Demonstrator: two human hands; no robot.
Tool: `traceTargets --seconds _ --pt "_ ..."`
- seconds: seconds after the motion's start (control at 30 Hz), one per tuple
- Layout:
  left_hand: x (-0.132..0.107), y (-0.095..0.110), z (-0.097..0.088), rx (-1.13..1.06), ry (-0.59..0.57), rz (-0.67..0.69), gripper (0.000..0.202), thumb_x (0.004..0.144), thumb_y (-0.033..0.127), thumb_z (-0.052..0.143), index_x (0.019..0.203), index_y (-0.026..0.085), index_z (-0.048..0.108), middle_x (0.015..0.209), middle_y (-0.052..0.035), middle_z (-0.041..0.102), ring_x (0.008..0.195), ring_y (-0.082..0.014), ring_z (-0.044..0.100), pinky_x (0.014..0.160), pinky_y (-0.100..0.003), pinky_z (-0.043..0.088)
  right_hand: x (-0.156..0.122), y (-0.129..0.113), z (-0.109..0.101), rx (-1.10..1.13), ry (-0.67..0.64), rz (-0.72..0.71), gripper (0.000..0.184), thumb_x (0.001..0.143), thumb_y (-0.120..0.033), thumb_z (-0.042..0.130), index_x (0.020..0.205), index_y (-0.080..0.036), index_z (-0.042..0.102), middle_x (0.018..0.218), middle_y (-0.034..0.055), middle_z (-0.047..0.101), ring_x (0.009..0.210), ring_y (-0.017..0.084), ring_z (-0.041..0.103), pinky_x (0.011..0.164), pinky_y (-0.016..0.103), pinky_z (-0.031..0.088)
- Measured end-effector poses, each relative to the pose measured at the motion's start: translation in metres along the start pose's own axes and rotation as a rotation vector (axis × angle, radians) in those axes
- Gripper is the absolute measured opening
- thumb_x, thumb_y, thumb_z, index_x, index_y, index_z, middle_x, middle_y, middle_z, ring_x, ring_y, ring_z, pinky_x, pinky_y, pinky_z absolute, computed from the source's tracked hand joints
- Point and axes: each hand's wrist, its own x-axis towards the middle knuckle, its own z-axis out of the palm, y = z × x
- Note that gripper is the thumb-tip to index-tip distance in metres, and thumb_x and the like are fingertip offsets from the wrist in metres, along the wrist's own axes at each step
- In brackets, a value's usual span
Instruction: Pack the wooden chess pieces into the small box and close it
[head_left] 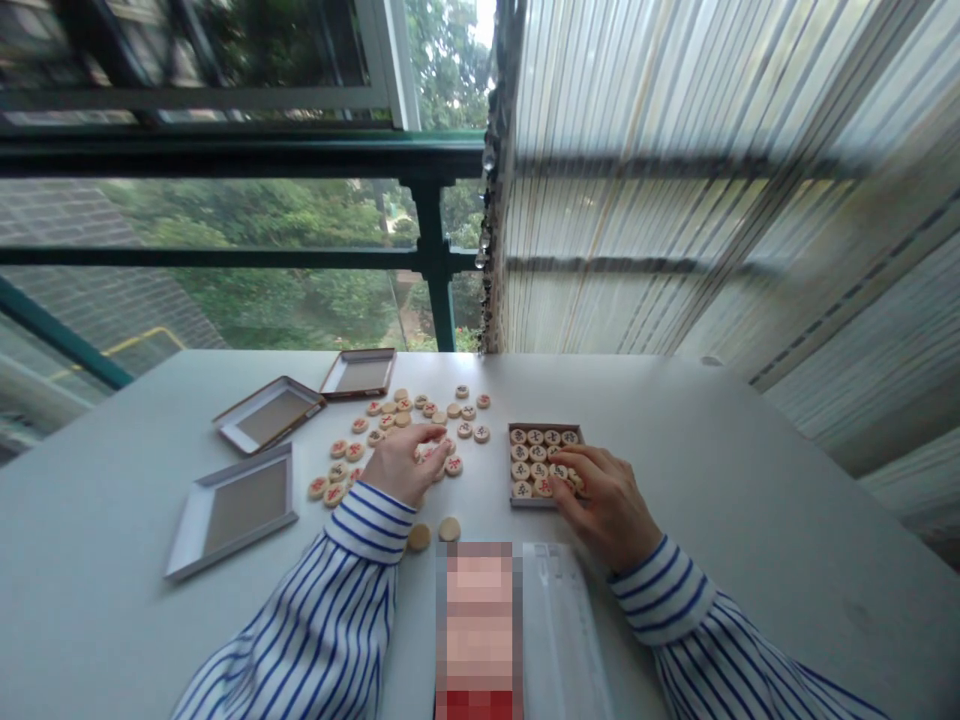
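Note:
Round wooden game discs (pixel 420 410) with red and dark characters lie scattered on a white table (pixel 112 600). My left hand (pixel 405 462) rests among them, fingers curled down over a disc at its tips. A small shallow box (pixel 517 500) holds rows of discs. My right hand (pixel 604 492) lies at that box's near right corner, fingers pressed together on a disc inside it. Both arms wear blue-striped white sleeves.
Three empty tray-like box parts (pixel 232 510) (pixel 268 413) (pixel 360 372) sit on the left half of the table. Two blank discs (pixel 433 532) lie near my left wrist. A folded white sheet (pixel 559 620) lies at the near edge. A railing and window stand behind.

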Motion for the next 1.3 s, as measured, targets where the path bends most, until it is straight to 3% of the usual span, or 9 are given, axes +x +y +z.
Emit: traceTargets --seconds 0.13,0.33,0.53,0.83,1.3 --pt "-0.006 -0.009 0.011 0.087 -0.058 0.129 0.022 0.070 0.030 0.057 0.086 0.017 0.065 0.090 -0.0083 0.066 0.086 -0.0208 0.060 0.079 -0.035 0.048 0.001 -0.001 0.001 0.015 -0.012 0.011 0.020 0.076 -0.025 0.052 0.093 -0.019 0.060 0.096 0.0072 0.062 0.092 0.021 0.054 0.081 0.037 0.039" --pt "-0.013 -0.012 0.024 0.241 -0.067 0.088 0.024 0.067 0.034 0.061 0.086 0.020 0.066 0.105 -0.0100 0.060 0.097 -0.0267 0.055 0.083 -0.043 0.044 0.009 -0.013 0.002 0.062 -0.044 0.037 0.019 0.078 -0.023 0.050 0.093 -0.018 0.061 0.098 0.0077 0.061 0.095 0.021 0.053 0.082 0.038 0.040" --pt "-0.014 -0.007 0.028 0.328 -0.073 0.052 0.023 0.067 0.035 0.060 0.085 0.024 0.067 0.105 -0.0075 0.061 0.099 -0.0271 0.052 0.084 -0.043 0.042 0.018 -0.029 0.008 0.127 -0.054 -0.011 0.021 0.080 -0.019 0.045 0.094 -0.019 0.061 0.098 0.0084 0.061 0.093 0.021 0.054 0.082 0.039 0.040" --pt "-0.016 -0.004 0.031 0.363 -0.076 0.041 0.025 0.066 0.035 0.059 0.087 0.024 0.067 0.105 -0.0079 0.061 0.100 -0.0286 0.051 0.086 -0.044 0.040 0.012 -0.032 0.011 0.123 0.024 -0.077 0.020 0.080 -0.019 0.045 0.093 -0.018 0.060 0.094 0.0077 0.063 0.092 0.020 0.055 0.082 0.037 0.041" --pt "-0.016 -0.008 0.034 0.310 -0.086 0.040 0.024 0.062 0.032 0.062 0.084 0.023 0.066 0.105 -0.0084 0.060 0.098 -0.0273 0.052 0.086 -0.045 0.040 0.006 -0.030 0.010 0.101 0.022 -0.099 0.019 0.080 -0.018 0.046 0.093 -0.019 0.060 0.093 0.0074 0.063 0.089 0.020 0.056 0.078 0.036 0.041"
